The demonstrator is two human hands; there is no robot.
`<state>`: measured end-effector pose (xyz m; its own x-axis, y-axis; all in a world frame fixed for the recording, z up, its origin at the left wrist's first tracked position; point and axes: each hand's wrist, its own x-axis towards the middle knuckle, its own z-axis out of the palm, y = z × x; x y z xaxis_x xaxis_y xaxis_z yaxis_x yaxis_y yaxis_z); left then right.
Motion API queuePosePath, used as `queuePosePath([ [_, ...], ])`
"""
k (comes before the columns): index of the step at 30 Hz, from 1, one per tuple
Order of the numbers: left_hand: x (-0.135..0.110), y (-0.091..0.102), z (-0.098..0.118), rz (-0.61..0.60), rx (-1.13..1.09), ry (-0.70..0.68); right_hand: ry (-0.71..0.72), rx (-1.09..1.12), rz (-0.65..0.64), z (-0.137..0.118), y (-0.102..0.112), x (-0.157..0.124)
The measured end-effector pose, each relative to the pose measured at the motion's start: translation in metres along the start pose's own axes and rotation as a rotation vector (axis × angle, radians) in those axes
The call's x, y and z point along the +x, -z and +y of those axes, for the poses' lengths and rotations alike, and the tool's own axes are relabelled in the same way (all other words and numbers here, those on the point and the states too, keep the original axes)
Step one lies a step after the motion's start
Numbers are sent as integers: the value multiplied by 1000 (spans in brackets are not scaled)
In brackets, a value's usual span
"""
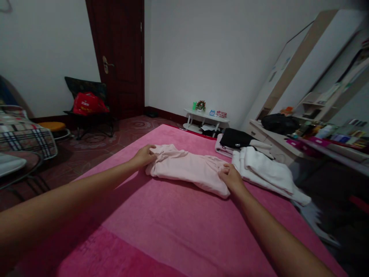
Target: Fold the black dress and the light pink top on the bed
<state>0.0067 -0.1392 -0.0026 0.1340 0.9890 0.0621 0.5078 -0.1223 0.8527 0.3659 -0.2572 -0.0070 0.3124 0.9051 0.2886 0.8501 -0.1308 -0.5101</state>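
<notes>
A pale pink garment point(184, 167) lies folded into a long strip across the pink bed cover point(173, 219). At its left end, my left hand point(145, 157) is closed on the bunched cloth. The fingers of my right hand point(230, 176) grip the garment's right end. Some of the fingertips are hidden in the folds, and the garment's exact kind cannot be made out. Just right of my right hand sit folded white clothes point(265, 171), with a folded black garment point(236, 138) behind them.
A white dresser point(276, 136) with bottles and a black bag point(279, 123) stands along the right. Beyond the bed is a small white shelf table point(206, 115). At the left are a folding chair holding a red bag point(89, 104) and a yellow-topped stool point(52, 126).
</notes>
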Motion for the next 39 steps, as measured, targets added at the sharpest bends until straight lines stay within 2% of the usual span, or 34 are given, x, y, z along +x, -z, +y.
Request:
queuePosePath([
  [2, -6, -11, 15, 88, 111, -258, 97, 19, 115, -21, -2, 0],
  [4, -12, -32, 35, 12, 186, -507, 235, 82, 121, -49, -13, -1],
  [6, -14, -57, 53, -235, 222, -632, 342, 128, -8, -74, -31, -1],
  [8, -11, -79, 62, -478, 301, -671, 375, 135, -221, -85, -48, 0],
  [10, -3, -91, 58, -608, 393, -676, 354, 54, -422, -77, -58, 3],
  [11, 3, -93, 52, -622, 445, -677, 335, -18, -481, -67, -59, 5],
  [13, 15, -89, 33, -568, 549, -670, 296, -181, -493, -41, -57, 9],
  [16, 25, -78, 8, -437, 686, -622, 212, -368, -391, -7, -49, 13],
  [20, 21, -70, 1, -217, 742, -627, 123, -473, -317, 6, -46, 11],
  [24, 12, -57, 8, -29, 728, -576, 138, -524, -289, -7, -36, 10],
  [27, 15, -40, 6, 93, 738, -492, 137, -578, -282, -29, -18, 14],
  [30, 24, -28, -1, 38, 713, -432, 186, -504, -209, -59, -9, 19],
  [32, 30, -27, -4, -17, 685, -424, 263, -359, -210, -78, -13, 23],
  [35, 37, -31, -6, 7, 624, -432, 356, -214, -338, -96, -30, 32],
  [37, 41, -33, -4, 40, 569, -408, 316, -246, -374, -100, -40, 40],
  [39, 44, -33, -1, 76, 538, -344, 216, -306, -390, -102, -45, 48],
])
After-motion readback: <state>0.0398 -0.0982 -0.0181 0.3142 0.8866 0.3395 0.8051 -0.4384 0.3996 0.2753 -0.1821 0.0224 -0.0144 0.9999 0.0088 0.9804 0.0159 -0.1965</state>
